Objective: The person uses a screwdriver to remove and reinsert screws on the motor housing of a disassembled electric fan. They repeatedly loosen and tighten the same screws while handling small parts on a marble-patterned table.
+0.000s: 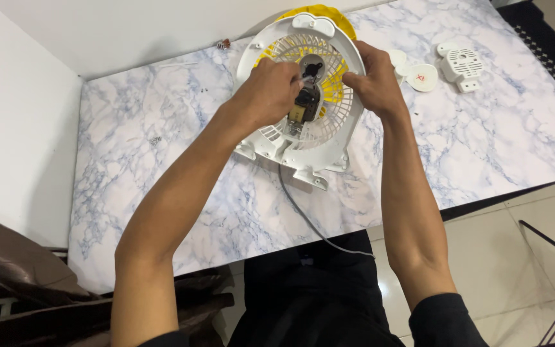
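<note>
Fan housing point(300, 138) lying flat at table point(162, 128) far edge, grille up | left hand point(268, 90) pinching motor point(306, 103) at housing centre | right hand point(370, 80) gripping housing right rim | better keep rim steady, lift motor straight, mind cable point(309, 222) below housing.

Marble-patterned table point(162, 128), white wall point(20, 128), pale tiled floor point(515, 257)

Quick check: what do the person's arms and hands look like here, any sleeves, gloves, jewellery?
Both forearms are bare from wrist to elbow. Dark sleeves are pushed up to about the elbows, plain black with no markings visible. The left hand and right hand are bare: no gloves, and no watch, rings or bracelets show in the head view.
</note>
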